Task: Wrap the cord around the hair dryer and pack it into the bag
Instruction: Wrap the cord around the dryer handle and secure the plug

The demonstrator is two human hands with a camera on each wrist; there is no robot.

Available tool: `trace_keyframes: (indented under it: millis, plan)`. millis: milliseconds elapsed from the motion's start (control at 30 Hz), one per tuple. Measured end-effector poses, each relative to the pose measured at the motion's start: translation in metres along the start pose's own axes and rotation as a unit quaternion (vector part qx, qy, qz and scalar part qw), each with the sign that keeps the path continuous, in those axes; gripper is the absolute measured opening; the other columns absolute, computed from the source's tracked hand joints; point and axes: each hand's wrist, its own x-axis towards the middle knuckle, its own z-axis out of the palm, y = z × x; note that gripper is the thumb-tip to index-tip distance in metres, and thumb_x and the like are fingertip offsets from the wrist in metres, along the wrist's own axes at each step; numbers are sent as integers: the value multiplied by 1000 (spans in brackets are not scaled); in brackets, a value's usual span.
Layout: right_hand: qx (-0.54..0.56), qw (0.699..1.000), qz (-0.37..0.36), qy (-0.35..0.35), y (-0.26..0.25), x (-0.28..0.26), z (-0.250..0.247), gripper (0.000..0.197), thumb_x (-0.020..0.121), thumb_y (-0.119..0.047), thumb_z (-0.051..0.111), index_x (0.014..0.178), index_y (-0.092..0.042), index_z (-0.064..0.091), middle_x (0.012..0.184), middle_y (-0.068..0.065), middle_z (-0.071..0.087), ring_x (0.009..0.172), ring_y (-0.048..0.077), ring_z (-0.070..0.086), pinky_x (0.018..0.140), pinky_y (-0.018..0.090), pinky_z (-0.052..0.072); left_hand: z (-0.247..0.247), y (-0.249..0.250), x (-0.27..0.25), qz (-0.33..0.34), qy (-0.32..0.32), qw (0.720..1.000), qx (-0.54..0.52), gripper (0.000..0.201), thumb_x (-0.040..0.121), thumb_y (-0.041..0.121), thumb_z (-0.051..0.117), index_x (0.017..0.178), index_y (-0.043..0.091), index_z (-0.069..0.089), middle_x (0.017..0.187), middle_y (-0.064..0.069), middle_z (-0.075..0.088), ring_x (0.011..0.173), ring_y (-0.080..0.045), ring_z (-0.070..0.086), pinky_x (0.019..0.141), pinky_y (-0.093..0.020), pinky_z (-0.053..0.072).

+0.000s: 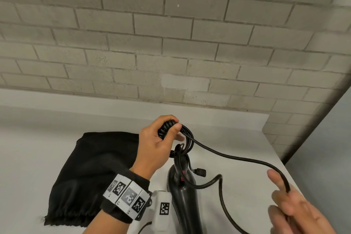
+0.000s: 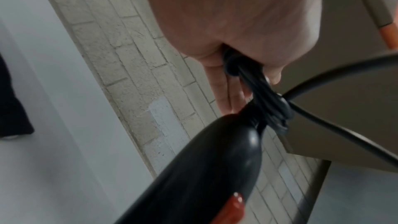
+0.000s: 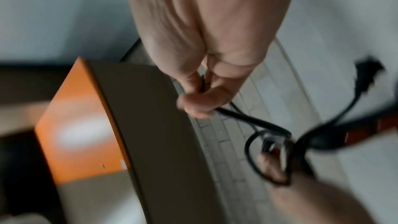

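The black hair dryer hangs handle-up over the white table, with a red switch on its handle. My left hand grips the ribbed cord end and a few cord loops just above the handle. The black cord swings from there to my right hand, which pinches it between thumb and fingers. A slack loop hangs below, and the plug dangles beside the handle. The black cloth bag lies flat on the table, left of the dryer.
A grey brick wall rises behind the table. The table's right edge drops to a grey floor. The right wrist view, which is blurred, shows an orange and brown piece of furniture below.
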Motion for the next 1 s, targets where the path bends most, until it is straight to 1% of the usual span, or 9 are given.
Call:
trace_keyframes:
  millis: [67,133,300,367,433,533,667,833,1000]
  plan:
    - [-154,987,34,20,0,4,-9,77,71,-33,87,122,14,52,68,20,51,52,28,47,50,37,39,-2,-1,1,-2,11,1000,1,14,90,25,63,96,13,66,78,-1,69,66,-21,75,72,-53,60]
    - [-291,947,45,129,3,5,-19,92,25,-56,96,93,1,72,48,9,36,36,17,34,35,23,28,-3,-2,1,-6,14,1000,2,13,90,25,63,96,13,66,78,-3,68,64,-22,75,71,-52,60]
    - [-405,867,-36,289,33,13,-39,14,86,-8,68,96,2,66,63,20,61,38,16,52,39,22,39,3,3,-5,0,-7,1000,20,14,87,30,64,96,18,66,80,4,67,57,-18,73,62,-37,62]
    - [-489,807,-139,300,49,16,-30,33,80,-1,76,98,-24,62,101,23,66,64,-1,62,53,10,45,7,4,-7,10,-1,1000,29,12,87,29,64,95,20,66,81,4,67,56,-15,72,58,-26,59]
    - [-563,720,-288,285,58,14,-10,45,72,-20,76,112,-26,56,119,16,57,91,7,58,76,17,47,10,5,-9,22,0,999,37,10,88,29,63,94,22,65,81,4,66,55,-11,71,57,-18,55]
    - [-581,664,-434,181,65,4,48,36,68,-28,61,98,-7,61,97,7,60,85,24,54,79,27,43,14,7,-13,45,-3,997,56,8,89,27,64,96,22,64,80,5,66,55,-6,71,55,-15,52]
    - [-666,716,-208,32,94,13,71,25,74,-59,52,79,-35,56,70,-16,62,75,0,58,66,10,45,19,5,-16,71,12,994,82,8,91,24,67,97,19,66,73,7,66,55,-3,70,56,-13,50]
    - [-722,690,-34,-24,119,28,60,44,80,-71,39,105,-37,53,96,-18,65,96,-2,58,80,17,50,24,4,-18,89,45,991,89,19,91,34,62,99,17,67,77,9,68,57,-4,70,57,-20,54]
    - [-463,880,101,2,119,30,75,17,95,-30,58,96,-14,61,69,-3,67,60,6,63,62,22,52,26,6,-20,73,47,993,79,8,92,25,66,98,20,66,79,8,68,56,-6,70,57,-12,50]
